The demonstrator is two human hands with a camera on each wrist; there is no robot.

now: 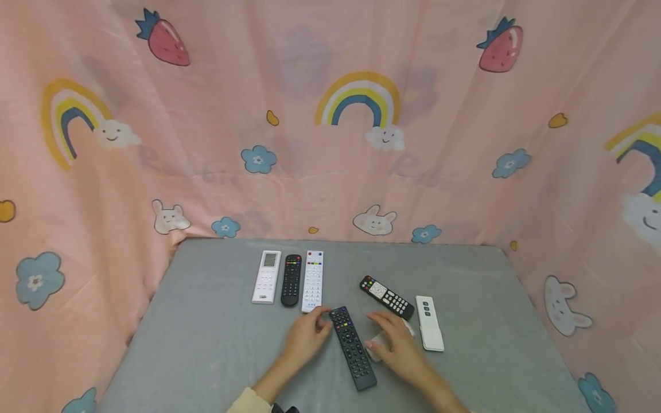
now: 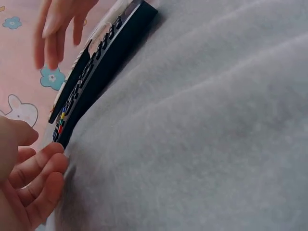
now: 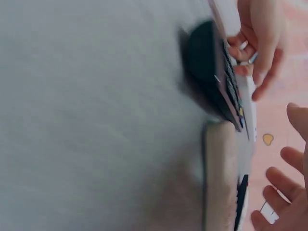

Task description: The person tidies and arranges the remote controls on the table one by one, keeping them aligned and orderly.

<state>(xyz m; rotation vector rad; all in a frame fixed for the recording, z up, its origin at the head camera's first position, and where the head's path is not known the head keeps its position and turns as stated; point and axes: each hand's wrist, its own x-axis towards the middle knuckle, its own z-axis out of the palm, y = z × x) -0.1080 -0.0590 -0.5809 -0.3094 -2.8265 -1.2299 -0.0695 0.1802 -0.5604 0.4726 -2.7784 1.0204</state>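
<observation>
Long black remote control (image 1: 353,349) is lying aslant on the grey surface (image 1: 196,355), between the two hands, its keys facing up and its far end pointing leftward. The left hand (image 1: 304,338) is lying beside that far end, its fingers bending loosely and pinching nothing (whether a fingertip is touching the casing, one cannot tell). The right hand (image 1: 400,347) is hovering with spread fingers, gripping nothing, and is partly covering a pale remote (image 3: 220,168) just right of the long black one. Farther right, a slim white remote (image 1: 430,324) is lying with its keys upward. Beyond the right hand, a black remote with white keys (image 1: 387,297) is slanting down toward the slim white one. On the left, three remotes are forming a row: a many-keyed white remote (image 1: 312,281), its near end just beyond the left hand; a round-ended black remote (image 1: 291,280); and a white remote with a screen (image 1: 267,277). Behind everything, a pink curtain (image 1: 206,115) is hanging, showing printed rainbows (image 1: 358,77).
</observation>
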